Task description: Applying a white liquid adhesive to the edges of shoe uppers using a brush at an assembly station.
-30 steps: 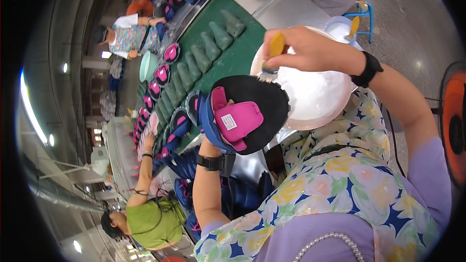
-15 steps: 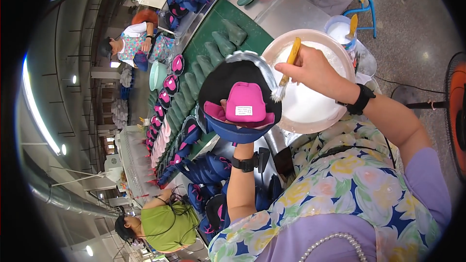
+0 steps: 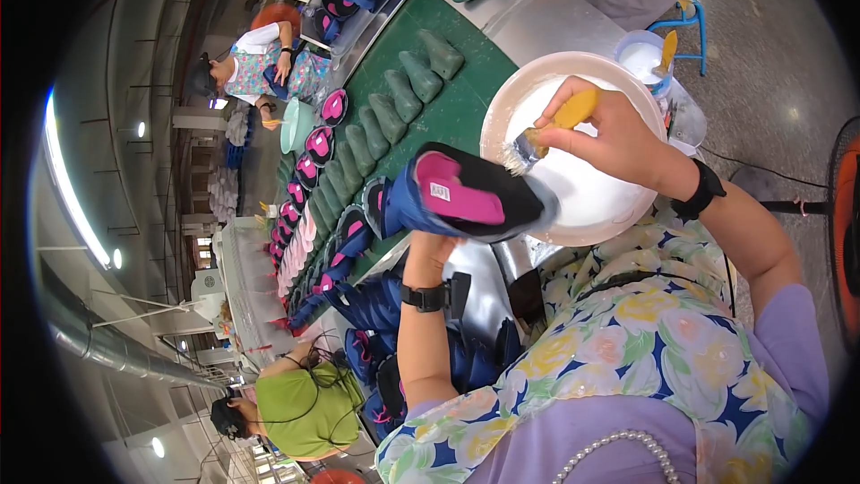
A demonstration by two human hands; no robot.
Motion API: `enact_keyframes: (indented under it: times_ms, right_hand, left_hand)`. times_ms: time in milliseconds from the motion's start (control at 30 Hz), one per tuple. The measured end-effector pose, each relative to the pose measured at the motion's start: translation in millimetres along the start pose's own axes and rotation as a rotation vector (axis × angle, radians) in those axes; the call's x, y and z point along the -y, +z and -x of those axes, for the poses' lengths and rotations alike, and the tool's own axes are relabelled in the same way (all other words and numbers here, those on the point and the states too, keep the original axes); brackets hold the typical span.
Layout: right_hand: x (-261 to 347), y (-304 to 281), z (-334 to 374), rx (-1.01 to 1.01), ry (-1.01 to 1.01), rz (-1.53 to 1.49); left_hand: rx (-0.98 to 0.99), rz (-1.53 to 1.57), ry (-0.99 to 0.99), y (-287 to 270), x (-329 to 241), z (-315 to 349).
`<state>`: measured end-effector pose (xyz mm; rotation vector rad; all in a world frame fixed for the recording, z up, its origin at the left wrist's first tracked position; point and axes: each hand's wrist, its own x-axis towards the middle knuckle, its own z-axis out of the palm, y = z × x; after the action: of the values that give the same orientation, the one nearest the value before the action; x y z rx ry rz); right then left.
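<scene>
1. Right hand [image 3: 618, 136]: fingers pinched on the yellow handle of a flat paintbrush [image 3: 573, 110]. The bristles, coated white, point down and to the left.
2. Left hand [image 3: 436, 249]: closed on the underside of a shoe upper [image 3: 515, 200]; most of its fingers are hidden behind the part.
3. Shoe upper position: held in the air, tilted, directly left of the basin. The toe end is blurred and overlaps the basin rim in this view. The body is navy and black, with a pink insole and a small white label inside.
4. Brush-to-upper relation: the bristles are just beside the upper's edge; contact cannot be determined.
5. Basin [image 3: 492, 114]: round, pale pink, containing white liquid [image 3: 596, 193], located beneath the right hand.
6. Pail [image 3: 661, 87]: smaller, near the basin's far right side, containing white liquid and a second yellow-handled brush [image 3: 668, 47].
7. Green work surface [image 3: 484, 49]: located beyond the upper. It carries a row of dark green shoe lasts [image 3: 415, 77], with a line of pink-lined uppers [image 3: 320, 144] to their left.
</scene>
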<state>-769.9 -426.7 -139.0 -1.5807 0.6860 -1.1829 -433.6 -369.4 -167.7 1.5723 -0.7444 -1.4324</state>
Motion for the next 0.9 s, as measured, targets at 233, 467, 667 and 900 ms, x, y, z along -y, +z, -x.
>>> enact_keyframes:
  times_ms: [233, 467, 667, 900]
  right_hand:
    - [9, 31, -10, 0.142, -0.754, 0.007]
    - [-11, 29, -29, 0.097, -0.779, 0.296]
    - [-16, -5, -25, 0.393, 0.042, 0.312]
    - [-62, -24, -16, 0.232, -0.001, 0.541]
  left_hand:
    - [0.618, 0.519, 0.010, 23, 57, 32]
    - [0.540, 0.317, 0.065, 58, 58, 51]
    - [0.385, 0.365, 0.046, 60, 35, 56]
    - [0.130, -0.220, 0.214, 42, 12, 42]
